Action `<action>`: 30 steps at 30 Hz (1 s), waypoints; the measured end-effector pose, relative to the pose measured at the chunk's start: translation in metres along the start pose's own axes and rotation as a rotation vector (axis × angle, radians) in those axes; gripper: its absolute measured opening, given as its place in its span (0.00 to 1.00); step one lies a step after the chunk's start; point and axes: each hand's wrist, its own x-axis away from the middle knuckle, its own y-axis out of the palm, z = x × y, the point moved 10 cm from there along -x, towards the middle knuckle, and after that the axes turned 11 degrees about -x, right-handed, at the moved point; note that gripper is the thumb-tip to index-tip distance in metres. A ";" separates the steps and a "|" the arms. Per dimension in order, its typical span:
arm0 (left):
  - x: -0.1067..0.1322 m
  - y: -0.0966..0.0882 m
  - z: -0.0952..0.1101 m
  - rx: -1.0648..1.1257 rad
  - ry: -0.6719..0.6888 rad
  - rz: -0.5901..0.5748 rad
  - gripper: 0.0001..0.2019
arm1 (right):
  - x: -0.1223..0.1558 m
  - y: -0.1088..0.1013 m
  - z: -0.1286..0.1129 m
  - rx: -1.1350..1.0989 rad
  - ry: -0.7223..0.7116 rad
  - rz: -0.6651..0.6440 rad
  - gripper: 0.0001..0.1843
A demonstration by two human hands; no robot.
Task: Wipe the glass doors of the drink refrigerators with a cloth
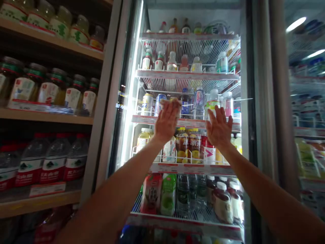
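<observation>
A tall fridge (193,13) stands straight ahead, its racks holding drinks, with a strip light (132,84) down its left side. Both arms reach up toward it, backs of the hands to the camera. The left hand (165,123) is in front of the third rack from the top, between a blue can (158,102) and a blue bottle (185,101). Its fingers point up, close together. A blurred brownish patch (177,103) shows at the fingertips; I cannot tell whether it is a cloth, a reflection or something else, nor what that grip has hold of, if anything. The right hand (218,130) is opened wide with fingers spread, nothing seen in its grip, near a pink drink (228,105). Whether either palm touches anything is hidden.

Just below the hands, the fourth rack carries brown bottles (181,145) with yellow caps and a red-and-white pack (209,152). On the fifth are a red bottle (151,193), a green bottle (168,195), clear bottles (183,193) and white-capped bottles (223,203). To the left, wooden shelves (45,117) hold jars (22,86) and red-capped bottles (53,162); at far right is a second fridge (308,131)
</observation>
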 end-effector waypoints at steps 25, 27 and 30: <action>-0.010 -0.009 -0.063 0.091 -0.374 0.144 0.22 | 0.000 0.001 -0.001 0.020 0.024 -0.012 0.27; -0.016 0.003 0.007 0.134 -0.137 0.048 0.20 | 0.000 0.001 -0.001 0.028 0.023 -0.013 0.27; -0.013 0.011 0.089 0.125 0.169 -0.038 0.20 | 0.000 -0.001 0.001 0.033 0.020 -0.003 0.26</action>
